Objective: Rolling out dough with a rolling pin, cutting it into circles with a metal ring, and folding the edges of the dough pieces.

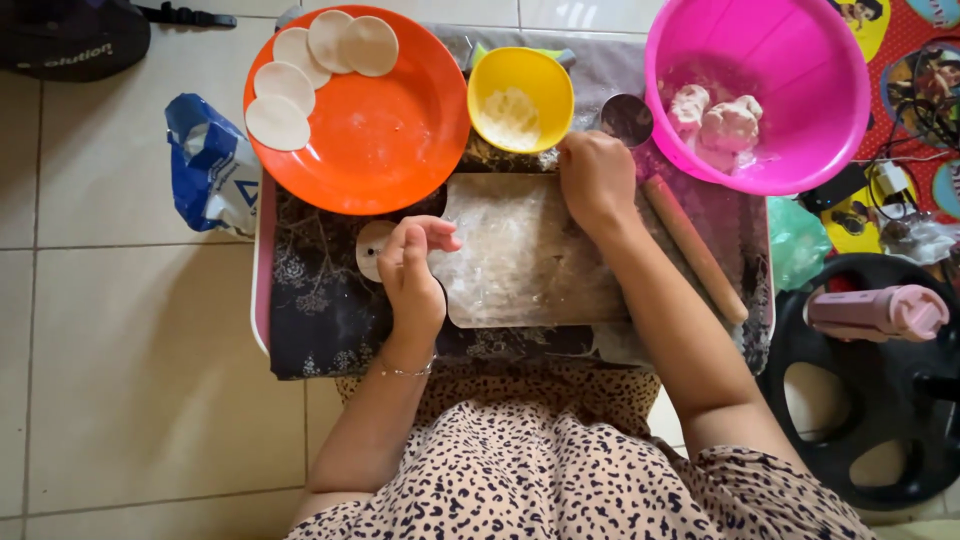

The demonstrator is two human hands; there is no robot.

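Observation:
My left hand (412,268) holds a small round dough disc (372,248) at the left edge of the floured wooden board (525,265). My right hand (596,178) rests with curled fingers on the board's far right corner, beside a round metal cutter (626,118); whether it grips anything is hidden. An orange plate (385,135) behind the board carries several cut dough rounds (290,85) along its left rim. A yellow bowl (521,97) holds flour. A wooden rolling pin (694,247) lies to the right of the board.
A pink basin (790,60) with dough lumps (718,125) stands at the back right. A blue and white bag (212,165) lies on the tiled floor at the left. A black weight plate (880,400) with a pink bottle (880,312) sits at the right.

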